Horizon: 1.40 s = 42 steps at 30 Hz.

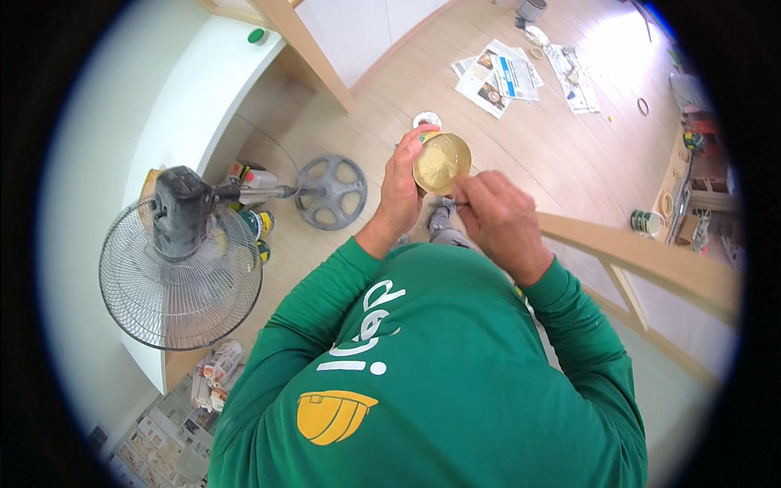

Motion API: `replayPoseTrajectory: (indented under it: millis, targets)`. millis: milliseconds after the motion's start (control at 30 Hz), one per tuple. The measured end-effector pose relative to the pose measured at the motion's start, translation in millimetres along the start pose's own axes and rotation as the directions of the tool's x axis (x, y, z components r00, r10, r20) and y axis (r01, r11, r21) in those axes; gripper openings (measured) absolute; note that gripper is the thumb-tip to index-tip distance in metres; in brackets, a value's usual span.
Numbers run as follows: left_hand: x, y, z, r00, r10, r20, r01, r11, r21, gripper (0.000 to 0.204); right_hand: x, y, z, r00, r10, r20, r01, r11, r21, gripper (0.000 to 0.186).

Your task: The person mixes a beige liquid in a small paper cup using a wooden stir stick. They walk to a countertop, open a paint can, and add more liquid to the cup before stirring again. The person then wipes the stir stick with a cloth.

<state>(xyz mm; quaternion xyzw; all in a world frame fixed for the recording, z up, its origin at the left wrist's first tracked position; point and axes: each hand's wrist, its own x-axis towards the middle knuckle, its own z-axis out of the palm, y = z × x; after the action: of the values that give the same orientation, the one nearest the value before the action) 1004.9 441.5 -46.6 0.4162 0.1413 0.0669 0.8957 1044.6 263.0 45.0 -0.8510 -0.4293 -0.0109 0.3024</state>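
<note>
A small round metal can (440,167) is tipped so that its open top shows, with something pale cream-yellow inside. My left hand (399,189) is wrapped round the can's left side and holds it up in front of my chest. At the can's right rim, my right hand (500,218) is closed, thumb and fingers pinched together and slightly blurred. Whatever the pinch holds is hidden from this view. Below the can, my shoe (439,220) shows on the floor.
On the left stands a fan (181,260) with a wire cage, beside a round spoked base (331,192) and a white counter (195,89). Newspapers (498,77) lie on the floor ahead. A wooden rail (643,252) runs along my right, near a paint can (645,222).
</note>
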Motion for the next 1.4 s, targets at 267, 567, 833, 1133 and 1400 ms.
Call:
replayPoseTrajectory:
  millis: [267, 567, 833, 1133, 1400]
  targets:
    - [68, 16, 48, 1.0, 0.018, 0.009, -0.018, 1.0, -0.001, 0.067, 63, 66, -25, 0.989, 0.113, -0.1, -0.064, 0.915, 0.398, 0.012]
    - [133, 10, 72, 0.993, -0.088, 0.083, 0.085, 0.996, 0.034, 0.068, 84, 126, -45, 0.964, 0.232, -0.127, -0.175, 0.919, 0.354, 0.016]
    - [179, 16, 70, 0.979, -0.121, 0.165, 0.126, 0.992, -0.018, 0.061, 113, 111, -28, 0.91, 0.366, -0.194, -0.252, 0.861, 0.441, 0.017]
    - [185, 38, 50, 0.945, -0.197, 0.26, 0.191, 0.98, 0.048, 0.064, 132, 97, -25, 0.915, 0.31, -0.257, -0.245, 0.935, 0.254, 0.023]
    - [184, 49, 29, 0.933, -0.247, 0.261, 0.24, 0.969, 0.058, 0.064, 138, 88, -15, 0.945, 0.274, -0.177, -0.251, 0.958, 0.14, 0.022]
